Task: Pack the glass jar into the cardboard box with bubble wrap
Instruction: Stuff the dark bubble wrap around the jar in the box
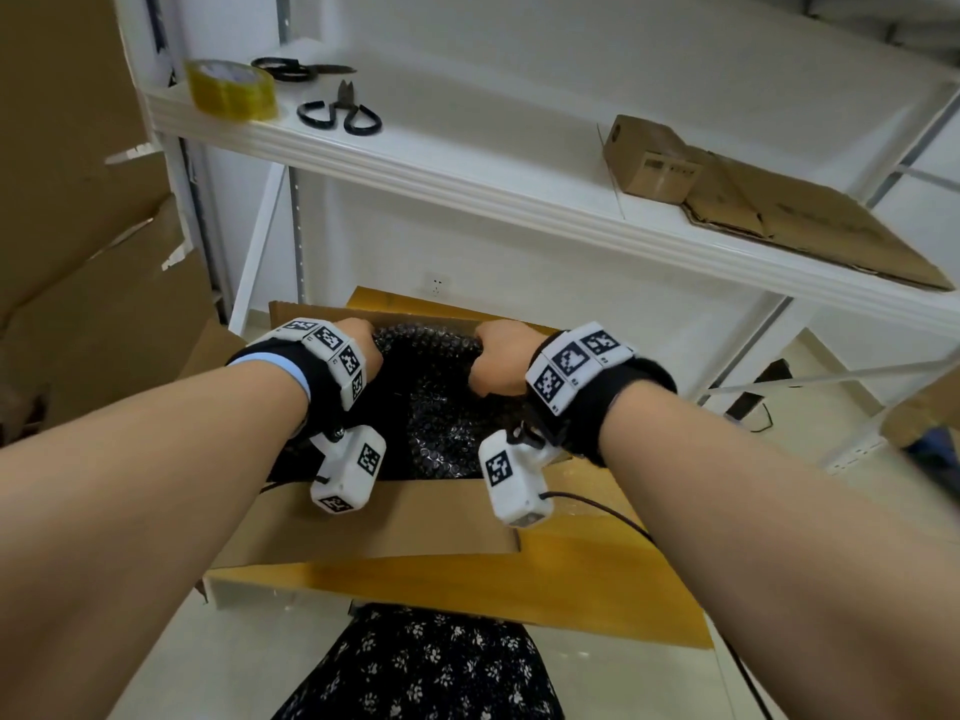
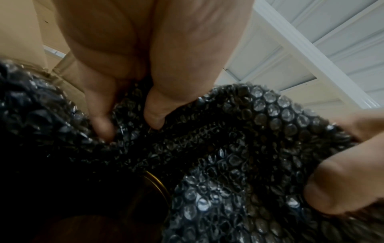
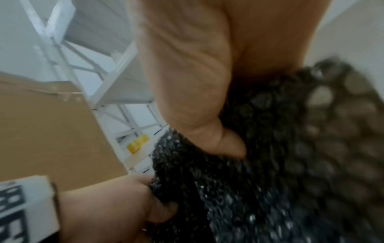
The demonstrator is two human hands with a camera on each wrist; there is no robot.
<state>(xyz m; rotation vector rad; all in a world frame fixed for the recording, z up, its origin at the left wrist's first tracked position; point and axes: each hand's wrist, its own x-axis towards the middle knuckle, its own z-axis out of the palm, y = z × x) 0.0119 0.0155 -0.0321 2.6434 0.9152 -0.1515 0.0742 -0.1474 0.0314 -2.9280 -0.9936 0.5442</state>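
Note:
A sheet of black bubble wrap (image 1: 434, 407) fills the open cardboard box (image 1: 395, 517) below me. My left hand (image 1: 363, 343) grips the wrap's far left edge, thumb and finger pinching a fold (image 2: 129, 126). My right hand (image 1: 496, 358) holds the far right edge, its thumb (image 3: 226, 144) pressed into the wrap (image 3: 270, 172). Both hands hold the wrap up over the box mouth. Under the wrap, in the left wrist view, a dark round shape with a brass-coloured rim (image 2: 158, 182) shows; it may be the jar's lid. The jar's glass body is hidden.
The box sits on a yellow board (image 1: 571, 584) on the floor. The white shelf (image 1: 467, 168) above carries a yellow tape roll (image 1: 231, 88), two pairs of scissors (image 1: 340, 112), a small carton (image 1: 652, 158) and flattened cardboard (image 1: 810, 220). Large cardboard (image 1: 78, 241) stands at left.

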